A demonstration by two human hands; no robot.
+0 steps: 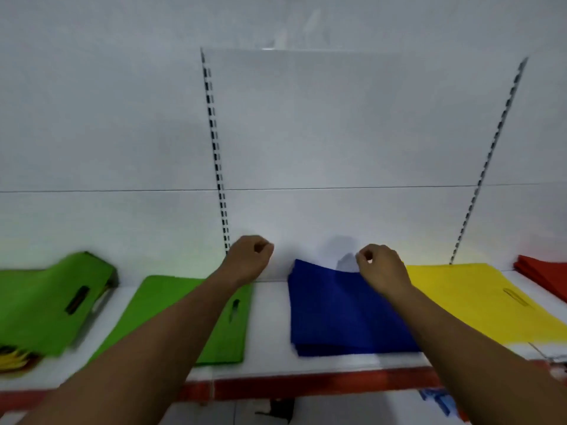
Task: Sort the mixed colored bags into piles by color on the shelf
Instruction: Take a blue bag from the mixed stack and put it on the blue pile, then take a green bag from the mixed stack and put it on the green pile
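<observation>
Flat coloured bags lie in piles along a white shelf. From left to right I see a green-topped mixed pile with yellow edges under it, a green pile, a blue pile, a yellow pile and a red pile. My left hand hovers with curled fingers above the green pile's far right corner and holds nothing. My right hand is curled over the blue pile's far right corner, with nothing visibly gripped. My left forearm hides the middle of the green pile.
A white back panel with two slotted uprights rises behind the shelf. The shelf has a red front strip. Bare white shelf shows between the green and blue piles. Something blue lies below the shelf at the lower right.
</observation>
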